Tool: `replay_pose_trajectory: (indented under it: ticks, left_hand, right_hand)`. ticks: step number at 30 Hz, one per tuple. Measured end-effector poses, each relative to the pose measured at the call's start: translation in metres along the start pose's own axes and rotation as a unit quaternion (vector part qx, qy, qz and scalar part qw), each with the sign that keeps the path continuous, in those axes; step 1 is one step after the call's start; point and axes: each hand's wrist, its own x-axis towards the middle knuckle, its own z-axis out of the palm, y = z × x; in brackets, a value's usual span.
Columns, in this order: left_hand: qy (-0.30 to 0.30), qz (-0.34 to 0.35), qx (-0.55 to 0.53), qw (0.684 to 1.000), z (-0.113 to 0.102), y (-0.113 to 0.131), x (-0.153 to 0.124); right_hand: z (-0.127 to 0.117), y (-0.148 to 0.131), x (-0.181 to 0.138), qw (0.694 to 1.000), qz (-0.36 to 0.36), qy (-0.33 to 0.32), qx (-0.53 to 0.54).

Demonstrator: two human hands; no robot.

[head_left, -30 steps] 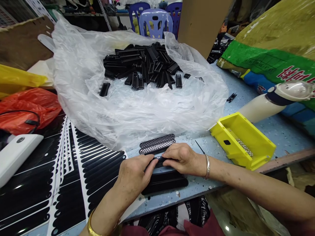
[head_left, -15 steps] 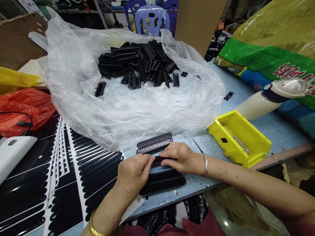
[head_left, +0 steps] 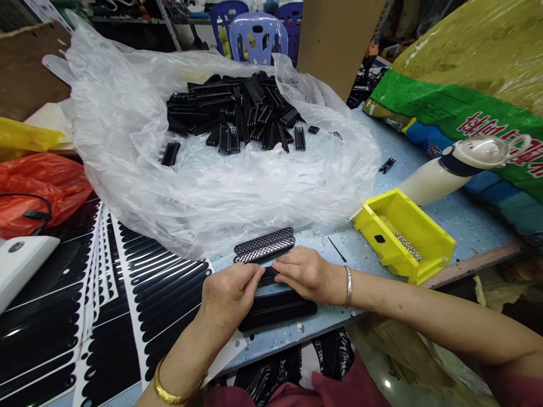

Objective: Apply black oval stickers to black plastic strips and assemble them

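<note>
Between my two hands is a black plastic strip (head_left: 268, 275), mostly covered by my fingers. My left hand (head_left: 231, 291) pinches its left end, thumb against forefinger. On its right end my right hand (head_left: 307, 274) is closed, thumb below and fingers above. Just behind the strip lie patterned strips with rounded ends (head_left: 263, 244), crossed by a mesh of small openings. Nearer the table's front edge, longer smooth black pieces (head_left: 280, 310) lie side by side. A thin dark rod (head_left: 337, 249) rests on the table right of my right hand.
A clear plastic bag (head_left: 139, 192) spreads over the table, with a heap of black parts (head_left: 237, 110) on it. Sheets of black stickers (head_left: 165, 294) lie at left. At right stand a yellow bin (head_left: 418, 237) with small metal pieces, a bottle (head_left: 436, 178) and a large sack (head_left: 466, 73).
The whole view has shifted slightly to the left. My right hand's fingers have closed more tightly together on the strip; both hands stay at about the same place.
</note>
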Motion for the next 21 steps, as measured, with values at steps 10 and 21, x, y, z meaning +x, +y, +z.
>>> replay_pose_trajectory:
  ticks: [10,21]
  left_hand:
    - [-0.005,-0.007,0.015,1.0,-0.002,0.002,-0.001]
    - [0.006,0.002,0.028,1.0,0.002,-0.001,-0.002]
  right_hand:
    - [-0.017,0.006,-0.021,0.991,0.109,0.038,0.072]
    - [-0.023,-0.009,-0.043,0.966,0.238,0.078,0.069]
